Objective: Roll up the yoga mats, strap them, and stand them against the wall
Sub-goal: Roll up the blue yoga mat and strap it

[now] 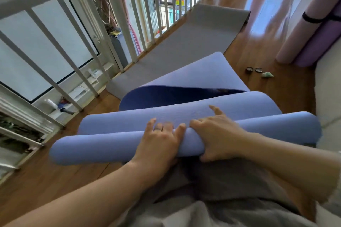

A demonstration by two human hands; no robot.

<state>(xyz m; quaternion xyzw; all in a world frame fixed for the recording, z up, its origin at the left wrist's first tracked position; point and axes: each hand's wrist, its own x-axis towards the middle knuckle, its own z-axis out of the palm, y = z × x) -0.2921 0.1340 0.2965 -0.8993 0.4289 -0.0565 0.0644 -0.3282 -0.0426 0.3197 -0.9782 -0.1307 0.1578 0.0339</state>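
Note:
A blue yoga mat lies partly rolled across the wooden floor in front of me, its loose end curling up behind the roll and showing a darker underside. My left hand lies over the top of the roll near its middle, fingers curved round it. My right hand grips the roll just to the right, thumb underneath. A grey mat lies flat beyond, along the railing. Two rolled mats, pink and purple, lean at the right; a black strap circles the pink one.
A white railing runs along the left edge of the floor, with a drop behind it. Small objects lie on the floor near the leaning mats. A pale cushion or sofa edge borders the right side.

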